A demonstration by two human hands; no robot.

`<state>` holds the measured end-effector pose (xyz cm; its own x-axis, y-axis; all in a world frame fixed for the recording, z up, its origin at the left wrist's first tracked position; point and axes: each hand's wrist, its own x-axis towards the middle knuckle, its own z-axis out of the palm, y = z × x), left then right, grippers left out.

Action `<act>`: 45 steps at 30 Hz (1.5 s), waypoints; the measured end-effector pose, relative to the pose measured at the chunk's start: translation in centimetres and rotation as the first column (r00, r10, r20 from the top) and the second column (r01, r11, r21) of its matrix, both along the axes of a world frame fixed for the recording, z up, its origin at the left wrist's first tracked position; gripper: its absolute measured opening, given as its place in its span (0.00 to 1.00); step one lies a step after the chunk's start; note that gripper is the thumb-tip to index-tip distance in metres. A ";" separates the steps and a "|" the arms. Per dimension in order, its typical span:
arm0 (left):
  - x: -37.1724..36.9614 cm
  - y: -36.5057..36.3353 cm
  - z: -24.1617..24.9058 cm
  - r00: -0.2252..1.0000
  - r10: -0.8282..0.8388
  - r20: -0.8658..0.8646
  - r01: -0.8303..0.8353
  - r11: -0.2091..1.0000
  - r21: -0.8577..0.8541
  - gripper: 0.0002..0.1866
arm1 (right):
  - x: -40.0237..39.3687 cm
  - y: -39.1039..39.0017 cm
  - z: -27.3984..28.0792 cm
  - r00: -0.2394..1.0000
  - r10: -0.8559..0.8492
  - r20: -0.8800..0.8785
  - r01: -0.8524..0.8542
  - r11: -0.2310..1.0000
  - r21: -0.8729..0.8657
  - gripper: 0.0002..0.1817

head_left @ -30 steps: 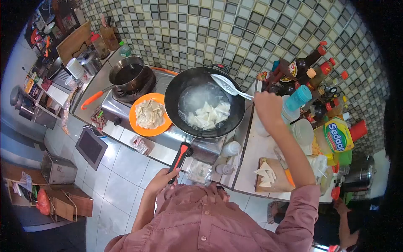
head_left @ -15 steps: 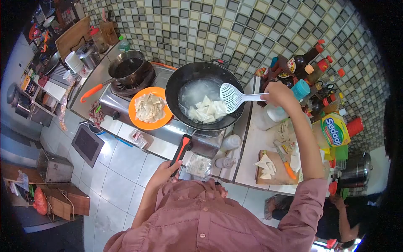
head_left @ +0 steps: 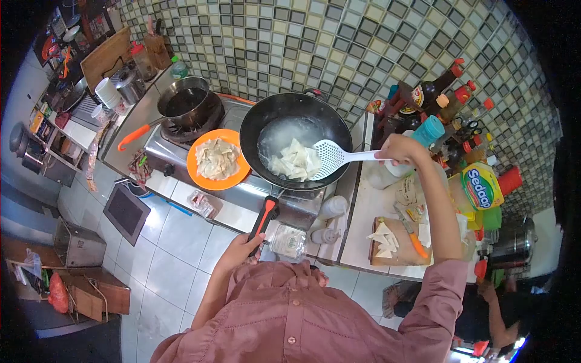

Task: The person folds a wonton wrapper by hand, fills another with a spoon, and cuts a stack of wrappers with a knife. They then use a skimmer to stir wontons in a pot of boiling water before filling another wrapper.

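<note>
My right hand (head_left: 400, 149) is wrapped round the handle of a white slotted skimmer (head_left: 331, 159), whose perforated head is inside a black wok (head_left: 249, 128). Touching the skimmer's head, a heap of pale folded dumplings (head_left: 294, 158) sits in cloudy liquid. The wok stands on a steel stove. My left hand (head_left: 238, 251) grips the wok's black and red handle (head_left: 264, 216) near its end. Left of the wok, an orange plate (head_left: 193, 167) bears a pile of pale dumplings (head_left: 216, 158).
A saucepan (head_left: 181, 100) stands on the left burner. Along the right counter are a cutting board (head_left: 390, 261) with cut wrappers and an orange-handled knife (head_left: 417, 245), plus several sauce bottles (head_left: 440, 91). A glass jar (head_left: 287, 241) stands by the stove's front. Another person (head_left: 493, 320) is at lower right.
The skimmer's head has moved slightly left and down in the wok, against the dumplings. My left hand still grips the wok handle.
</note>
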<state>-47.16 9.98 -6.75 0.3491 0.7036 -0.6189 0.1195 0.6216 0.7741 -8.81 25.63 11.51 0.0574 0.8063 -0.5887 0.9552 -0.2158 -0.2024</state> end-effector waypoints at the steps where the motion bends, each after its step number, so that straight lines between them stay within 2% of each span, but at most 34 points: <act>1: 0.0 0.0 0.1 1.000 0.000 0.001 0.000 1.000 0.002 0.20 | 0.2 -0.2 -0.5 0.997 -0.065 -0.049 0.062 0.995 -0.072 0.15; 2: 0.0 0.0 0.2 1.000 -0.003 0.008 0.003 1.000 -0.009 0.20 | 0.6 -0.5 -1.4 0.997 -0.066 -0.049 0.063 0.996 -0.070 0.15; 4: 0.0 0.1 0.3 1.000 -0.007 0.015 0.008 1.000 -0.019 0.20 | 1.4 -1.3 -3.5 0.948 -0.236 -0.214 0.200 0.964 -0.177 0.18; 6: -0.1 0.2 0.2 1.000 -0.020 0.007 0.020 1.000 -0.012 0.19 | 1.4 -2.2 -5.2 0.922 -0.268 -0.281 0.211 0.953 -0.218 0.19; 8: -0.1 0.2 0.4 1.000 -0.022 0.022 0.023 1.000 -0.012 0.19 | 1.3 -2.9 -7.8 0.824 -0.350 -0.445 0.239 0.928 -0.288 0.20; 12: -0.2 0.3 0.2 0.999 -0.026 0.038 0.026 1.000 -0.003 0.19 | -1.0 -3.9 -10.2 0.736 -0.455 -0.502 0.321 0.887 -0.333 0.21; 14: -0.2 0.3 0.1 0.999 -0.031 0.028 0.031 1.000 0.001 0.19 | -2.4 -4.1 -10.8 0.657 -0.498 -0.566 0.421 0.865 -0.273 0.23; 15: -0.2 0.3 0.1 0.999 -0.035 0.021 0.035 0.999 0.005 0.19 | -2.7 -3.9 -11.4 0.655 -0.500 -0.567 0.422 0.864 -0.274 0.23; 17: 0.0 0.3 0.4 0.999 -0.033 0.015 0.032 0.999 0.003 0.19 | -3.2 -3.4 -12.8 0.664 -0.465 -0.586 0.491 0.862 -0.128 0.22; 21: 0.0 0.2 0.2 1.000 -0.015 0.003 0.015 1.000 -0.006 0.20 | -3.9 -2.6 -13.4 0.652 -0.433 -0.622 0.469 0.876 -0.117 0.22; 23: -0.1 0.1 0.2 1.000 -0.020 0.006 0.020 1.000 0.012 0.20 | -4.0 -2.0 -13.8 0.799 -0.338 -0.498 0.455 0.881 0.132 0.22; 26: -0.1 0.0 0.1 1.000 -0.025 0.012 0.024 0.999 0.025 0.20 | -3.7 -1.1 -14.0 0.826 -0.298 -0.478 0.431 0.881 0.196 0.23; 27: -0.1 0.1 0.2 1.000 -0.022 0.015 0.022 0.999 0.023 0.20 | -3.6 -0.8 -14.4 0.827 -0.296 -0.478 0.430 0.881 0.197 0.23; 29: -0.1 0.1 0.3 1.000 -0.014 0.028 0.014 1.000 0.003 0.19 | -3.5 -0.5 -14.9 0.732 -0.351 -0.584 0.470 0.881 0.060 0.23; 30: -0.1 0.1 0.4 0.999 -0.007 0.042 0.008 1.000 -0.016 0.18 | -3.6 -0.4 -14.9 0.732 -0.351 -0.584 0.470 0.881 0.060 0.23; 32: -0.1 0.1 0.4 0.999 -0.012 0.044 0.012 1.000 -0.004 0.18 | -3.8 -0.4 -14.9 0.791 -0.296 -0.535 0.458 0.866 0.198 0.23; 33: -0.1 0.1 0.4 0.999 -0.016 0.046 0.016 1.000 0.010 0.18 | -3.8 -0.5 -14.7 0.791 -0.296 -0.535 0.458 0.866 0.198 0.23; 35: 0.0 0.2 0.6 0.999 -0.021 0.042 0.020 1.000 0.014 0.19 | -4.0 -0.7 -14.0 0.701 -0.382 -0.602 0.474 0.881 -0.007 0.23; 42: -0.1 0.1 0.3 0.999 -0.032 0.031 0.032 0.999 0.026 0.20 | -1.7 -1.0 -10.5 0.771 -0.349 -0.532 0.436 0.899 0.042 0.23; 44: -0.2 0.1 -0.1 0.999 -0.035 0.042 0.034 0.999 0.028 0.20 | -1.5 -1.2 -9.4 0.821 -0.376 -0.430 0.445 0.893 0.069 0.23; 45: -0.2 0.2 -0.2 0.998 -0.040 0.050 0.038 0.999 0.031 0.20 | -1.2 -1.2 -9.6 0.810 -0.367 -0.458 0.431 0.901 0.041 0.23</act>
